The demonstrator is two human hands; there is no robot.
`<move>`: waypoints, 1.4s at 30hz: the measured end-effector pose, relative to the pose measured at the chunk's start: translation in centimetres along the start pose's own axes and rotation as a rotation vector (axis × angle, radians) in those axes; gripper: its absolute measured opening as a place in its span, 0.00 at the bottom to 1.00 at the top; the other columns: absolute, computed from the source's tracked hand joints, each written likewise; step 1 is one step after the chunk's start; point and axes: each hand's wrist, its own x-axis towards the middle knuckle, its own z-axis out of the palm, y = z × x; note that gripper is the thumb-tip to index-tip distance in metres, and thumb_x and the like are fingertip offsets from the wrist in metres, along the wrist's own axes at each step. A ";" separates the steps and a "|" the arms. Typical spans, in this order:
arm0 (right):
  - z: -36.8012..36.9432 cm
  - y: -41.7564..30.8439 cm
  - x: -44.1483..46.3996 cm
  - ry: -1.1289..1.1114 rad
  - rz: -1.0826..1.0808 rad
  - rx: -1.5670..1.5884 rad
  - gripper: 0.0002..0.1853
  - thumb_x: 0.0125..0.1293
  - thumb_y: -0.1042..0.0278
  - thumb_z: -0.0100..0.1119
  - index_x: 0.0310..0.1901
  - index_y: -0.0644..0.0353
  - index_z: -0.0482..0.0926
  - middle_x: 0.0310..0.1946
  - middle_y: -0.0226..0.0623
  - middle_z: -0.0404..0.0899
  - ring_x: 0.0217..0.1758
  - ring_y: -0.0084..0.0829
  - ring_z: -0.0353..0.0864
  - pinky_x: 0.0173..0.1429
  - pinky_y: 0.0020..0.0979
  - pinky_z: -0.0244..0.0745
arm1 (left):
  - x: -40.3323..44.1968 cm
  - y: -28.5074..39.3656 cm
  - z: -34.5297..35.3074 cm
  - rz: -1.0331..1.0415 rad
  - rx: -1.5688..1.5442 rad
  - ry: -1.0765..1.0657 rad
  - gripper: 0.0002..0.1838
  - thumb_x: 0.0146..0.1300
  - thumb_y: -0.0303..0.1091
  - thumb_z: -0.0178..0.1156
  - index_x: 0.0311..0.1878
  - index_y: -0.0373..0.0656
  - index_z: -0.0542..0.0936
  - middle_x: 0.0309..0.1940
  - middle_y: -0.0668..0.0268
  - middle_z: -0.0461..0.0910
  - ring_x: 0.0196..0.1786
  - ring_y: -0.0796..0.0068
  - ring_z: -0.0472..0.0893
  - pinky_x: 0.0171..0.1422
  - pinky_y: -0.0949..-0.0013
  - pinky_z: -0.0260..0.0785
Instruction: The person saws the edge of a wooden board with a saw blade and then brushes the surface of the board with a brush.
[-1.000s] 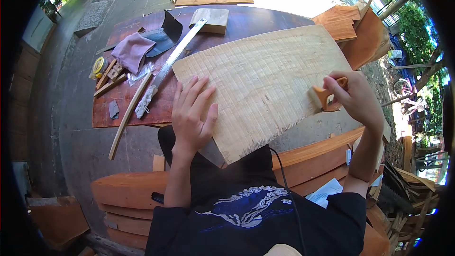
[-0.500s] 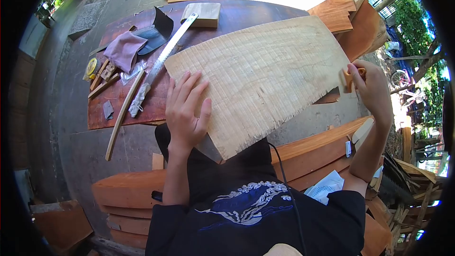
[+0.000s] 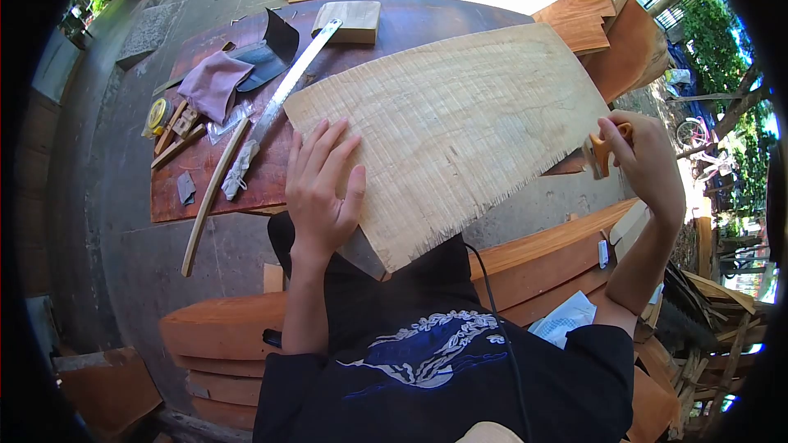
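Observation:
A broad, pale wooden board (image 3: pixel 460 131) with a ragged near edge lies slanted over the near side of the table. My left hand (image 3: pixel 322 189) rests flat on its left end, fingers spread. At the right end, my right hand (image 3: pixel 644 156) is closed around the orange handle of a tool (image 3: pixel 602 156). The tool's working end is small in view and its kind is unclear; it sits just off the board's right corner. Left of the board lie a long metal ruler (image 3: pixel 287 86) and a thin wooden strip (image 3: pixel 215 197).
The dark red table (image 3: pixel 185 193) carries a purple cloth (image 3: pixel 215 82), a yellow tape roll (image 3: pixel 158 117), small wood pieces and a wooden block (image 3: pixel 349 20). Stacked timber (image 3: pixel 542 267) stands near my legs. A black cable (image 3: pixel 497 312) runs down my shirt.
My right hand has shifted slightly down with the orange-handled tool, which is now tilted more toward me and shows more of itself. My left hand and the board stay nearly in place.

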 end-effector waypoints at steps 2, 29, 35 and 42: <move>1.4 0.3 0.0 -0.013 -0.066 0.247 0.16 0.75 0.63 0.54 0.35 0.67 0.83 0.19 0.38 0.81 0.21 0.25 0.80 0.33 0.27 0.73 | 0.0 -0.1 0.0 0.005 0.009 0.000 0.18 0.64 0.33 0.55 0.54 0.40 0.84 0.62 0.55 0.80 0.70 0.50 0.73 0.79 0.44 0.53; 3.0 -11.0 -4.0 -0.147 -0.737 0.024 0.11 0.67 0.61 0.64 0.33 0.60 0.78 0.25 0.34 0.74 0.25 0.38 0.80 0.28 0.37 0.72 | -0.4 -0.6 0.3 0.020 0.020 0.013 0.17 0.66 0.37 0.58 0.55 0.42 0.83 0.63 0.58 0.79 0.70 0.52 0.72 0.79 0.45 0.53; 3.7 -12.1 -3.7 -0.194 -0.821 0.150 0.11 0.65 0.65 0.66 0.31 0.59 0.75 0.26 0.34 0.75 0.25 0.37 0.81 0.28 0.36 0.74 | -0.4 -0.7 0.4 0.025 0.026 0.015 0.17 0.66 0.36 0.58 0.54 0.42 0.83 0.63 0.59 0.79 0.71 0.53 0.72 0.79 0.45 0.54; 4.9 -11.6 -4.7 -0.018 -0.638 0.261 0.08 0.61 0.69 0.69 0.29 0.57 0.78 0.23 0.32 0.71 0.22 0.36 0.75 0.25 0.36 0.67 | -0.3 -0.6 0.4 0.017 0.032 0.024 0.16 0.65 0.36 0.58 0.54 0.42 0.84 0.62 0.59 0.79 0.70 0.53 0.73 0.79 0.45 0.54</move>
